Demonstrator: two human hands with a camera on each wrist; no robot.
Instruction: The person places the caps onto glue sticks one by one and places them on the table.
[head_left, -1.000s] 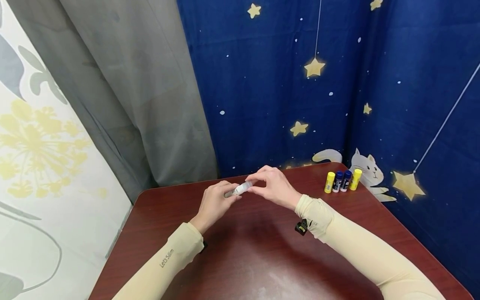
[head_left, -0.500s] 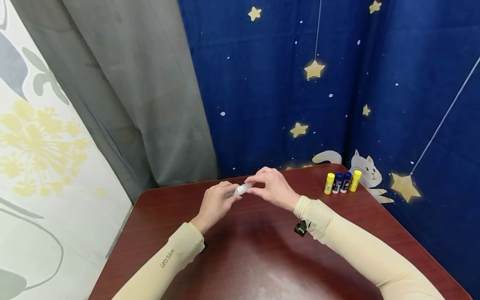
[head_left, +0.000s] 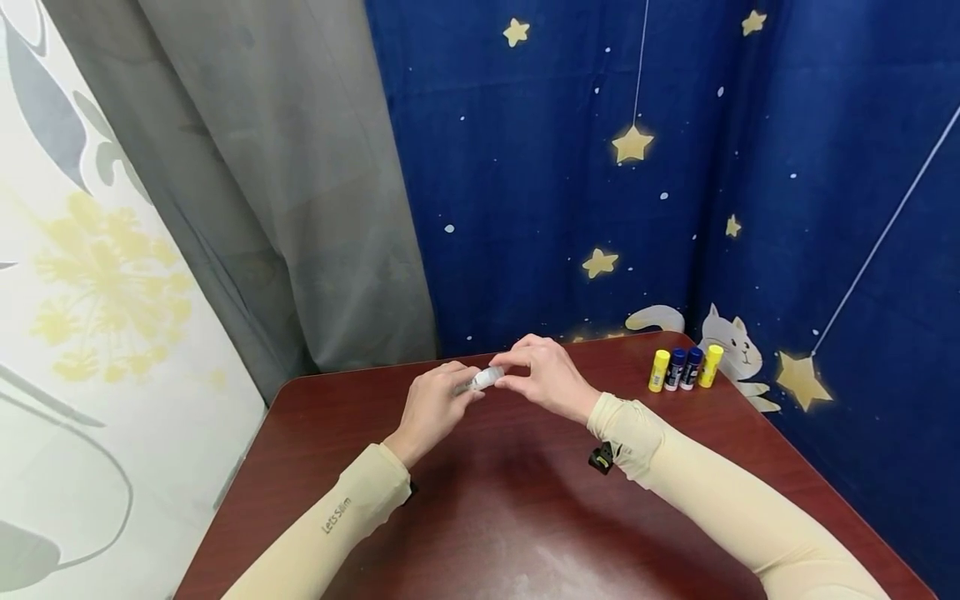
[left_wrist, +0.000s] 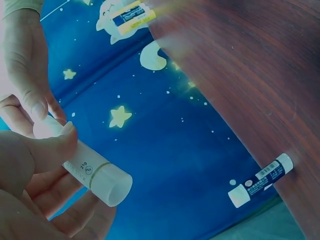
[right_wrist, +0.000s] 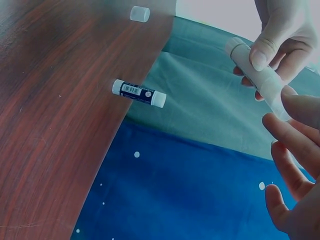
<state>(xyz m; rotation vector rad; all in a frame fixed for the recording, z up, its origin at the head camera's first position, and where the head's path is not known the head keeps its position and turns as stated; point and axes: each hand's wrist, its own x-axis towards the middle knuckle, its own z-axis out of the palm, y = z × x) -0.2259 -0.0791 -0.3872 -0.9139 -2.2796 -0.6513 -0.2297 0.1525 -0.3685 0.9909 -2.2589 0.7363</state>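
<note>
- The bench (head_left: 487, 517) is dark red-brown wood, and both cream sleeves reach across its near part toward the white glue stick (head_left: 486, 378), which is held in the air above the middle of the bench.
- The left hand (head_left: 432, 406) sits just on the near-left of the glue stick, its fingers and thumb curled round the tube's left part; the left wrist view shows the thumb lying along the tube (left_wrist: 95, 172) and the fingers cupped beneath it.
- The right hand (head_left: 543, 375) is just right of the glue stick, and its thumb and fingertips pinch the tube's right end; the right wrist view shows the other fingers of this hand spread loosely beside the tube (right_wrist: 260, 75).
- The glue stick lies nearly level, tilted slightly up to the right, bridging the two hands, which almost touch.
- A dark blue glue stick with white ends (right_wrist: 139, 93) lies on its side on the bench beyond the white glue stick, near the far edge, and a small white cap (right_wrist: 139, 13) lies apart from it on the bench.
- Four glue sticks (head_left: 684, 367) stand upright in a tight row well to the right of the white glue stick, at the far right corner: yellow, two dark blue, yellow.
- Behind the bench hang a blue curtain with stars and a cat (head_left: 731, 337) and, further left, a grey curtain (head_left: 285, 183).
</note>
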